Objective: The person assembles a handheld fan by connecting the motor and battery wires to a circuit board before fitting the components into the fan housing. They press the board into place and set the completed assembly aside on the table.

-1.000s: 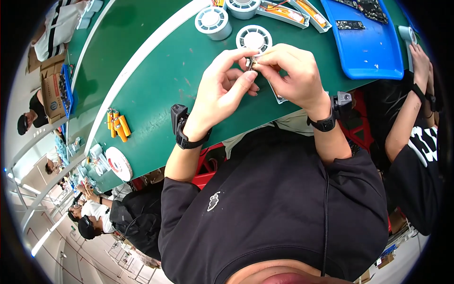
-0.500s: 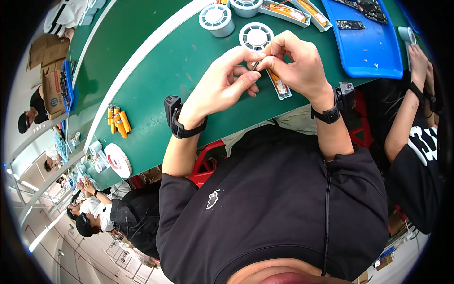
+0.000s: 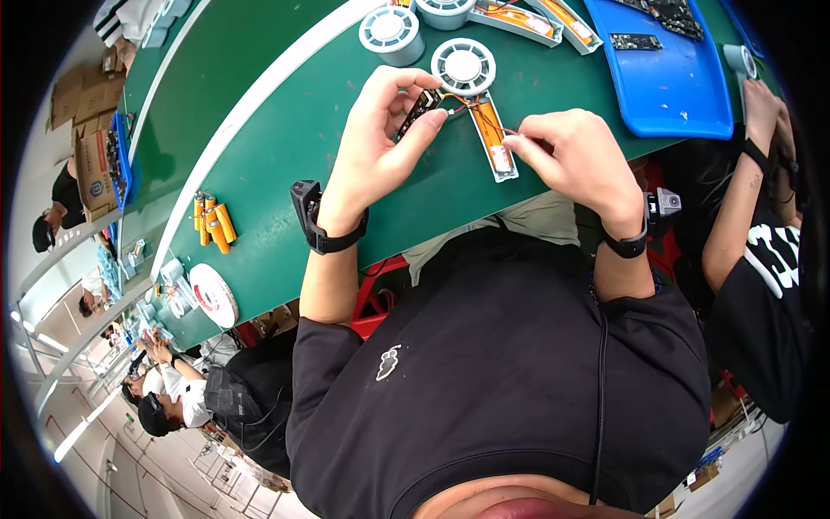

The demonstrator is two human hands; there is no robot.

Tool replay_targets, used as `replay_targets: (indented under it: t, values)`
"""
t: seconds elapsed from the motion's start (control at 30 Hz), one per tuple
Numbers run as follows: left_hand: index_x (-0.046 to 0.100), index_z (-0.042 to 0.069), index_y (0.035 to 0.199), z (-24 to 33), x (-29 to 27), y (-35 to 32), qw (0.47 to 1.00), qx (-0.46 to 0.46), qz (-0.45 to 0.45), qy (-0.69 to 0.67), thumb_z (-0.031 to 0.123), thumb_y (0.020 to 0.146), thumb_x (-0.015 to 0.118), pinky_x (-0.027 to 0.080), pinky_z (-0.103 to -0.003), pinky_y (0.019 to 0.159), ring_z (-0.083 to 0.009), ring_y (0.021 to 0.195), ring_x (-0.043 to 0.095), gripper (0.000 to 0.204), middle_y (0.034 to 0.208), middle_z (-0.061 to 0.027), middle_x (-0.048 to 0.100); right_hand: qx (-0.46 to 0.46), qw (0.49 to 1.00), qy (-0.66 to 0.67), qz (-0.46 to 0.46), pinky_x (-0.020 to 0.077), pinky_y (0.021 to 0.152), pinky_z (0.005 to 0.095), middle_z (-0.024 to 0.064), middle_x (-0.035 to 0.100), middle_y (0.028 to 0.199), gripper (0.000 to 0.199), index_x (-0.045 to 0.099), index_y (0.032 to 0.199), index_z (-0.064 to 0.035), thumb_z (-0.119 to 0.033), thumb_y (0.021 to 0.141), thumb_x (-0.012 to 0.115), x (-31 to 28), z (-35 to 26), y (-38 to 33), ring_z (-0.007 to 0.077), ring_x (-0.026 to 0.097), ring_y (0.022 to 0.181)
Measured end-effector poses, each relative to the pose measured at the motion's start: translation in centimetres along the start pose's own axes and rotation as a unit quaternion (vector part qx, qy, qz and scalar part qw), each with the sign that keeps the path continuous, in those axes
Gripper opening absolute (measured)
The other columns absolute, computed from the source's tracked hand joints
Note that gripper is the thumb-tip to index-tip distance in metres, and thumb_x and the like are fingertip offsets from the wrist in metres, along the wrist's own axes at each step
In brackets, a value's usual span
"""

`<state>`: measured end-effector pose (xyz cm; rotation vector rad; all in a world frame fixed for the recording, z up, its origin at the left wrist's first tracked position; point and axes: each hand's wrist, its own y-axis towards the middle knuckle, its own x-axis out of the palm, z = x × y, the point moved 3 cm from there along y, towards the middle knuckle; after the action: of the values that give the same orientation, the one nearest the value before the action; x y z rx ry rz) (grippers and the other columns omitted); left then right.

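Observation:
Between the thumb and fingers of my left hand is a small black circuit board, tilted. Thin wires run from beside the board to an open fan body on the table. That body has a round pale-grey fan head with a spoked ring, and a narrow handle shell holding an orange battery. My right hand, to the right of the handle, pinches the end of a dark reddish wire with thumb and forefinger. The wire's tip is hidden by the fingers.
More fan heads and open handle shells with batteries lie at the far side. A blue tray with circuit boards stands at right, near a co-worker's hands. Several orange batteries and a white reel are at left.
My hands have moved apart: the right went right and down, drawing a wire out, while the left shifted left with the circuit board, which now shows clearly.

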<state>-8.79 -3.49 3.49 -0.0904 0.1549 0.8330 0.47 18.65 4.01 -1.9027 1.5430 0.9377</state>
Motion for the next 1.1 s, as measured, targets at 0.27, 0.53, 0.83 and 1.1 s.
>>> replay_targets:
  t: [0.27, 0.53, 0.83, 1.1]
  values:
    - [0.059, 0.002, 0.127, 0.5, 0.8, 0.6, 0.987, 0.113, 0.047, 0.106, -0.002, 0.087, 0.077, 0.052, -0.026, 0.082, -0.0127, 0.095, 0.060, 0.044, 0.106, -0.0043, 0.056, -0.057, 0.934, 0.109, 0.335, 0.0524, 0.062, 0.0267, 0.0090, 0.073, 0.081, 0.010, 0.076, 0.100, 0.0002, -0.003, 0.090, 0.075, 0.4, -1.0, 2.6, 0.0166, 0.068, 0.066]
    - [0.067, 0.004, 0.115, 0.9, 0.9, 0.8, 0.960, 0.213, 0.080, 0.165, -0.001, 0.079, 0.082, 0.056, -0.033, 0.081, -0.0229, 0.093, 0.066, 0.039, 0.110, -0.0120, 0.063, -0.108, 0.936, 0.212, 0.259, 0.0545, 0.064, 0.0268, 0.0106, 0.073, 0.090, 0.013, 0.074, 0.101, 0.0014, 0.002, 0.087, 0.075, 1.9, -1.0, 3.8, 0.0178, 0.070, 0.075]
    - [0.067, 0.004, 0.116, -0.3, 1.1, 1.0, 0.967, 0.201, 0.083, 0.136, -0.002, 0.080, 0.081, 0.056, -0.033, 0.082, -0.0236, 0.095, 0.067, 0.039, 0.112, -0.0122, 0.064, -0.146, 0.953, 0.164, 0.208, 0.0541, 0.063, 0.0295, 0.0108, 0.071, 0.093, 0.013, 0.073, 0.101, 0.0016, 0.003, 0.088, 0.072, 1.6, -0.8, 3.8, 0.0217, 0.070, 0.075]
    - [0.067, 0.004, 0.115, -0.2, 1.5, 0.8, 0.966, 0.218, 0.070, 0.118, -0.002, 0.079, 0.082, 0.057, -0.033, 0.083, -0.0245, 0.098, 0.068, 0.039, 0.114, -0.0128, 0.065, -0.165, 0.954, 0.149, 0.203, 0.0534, 0.061, 0.0305, 0.0128, 0.072, 0.092, 0.013, 0.071, 0.101, 0.0019, 0.004, 0.088, 0.069, 1.4, -0.8, 3.7, 0.0224, 0.070, 0.072]
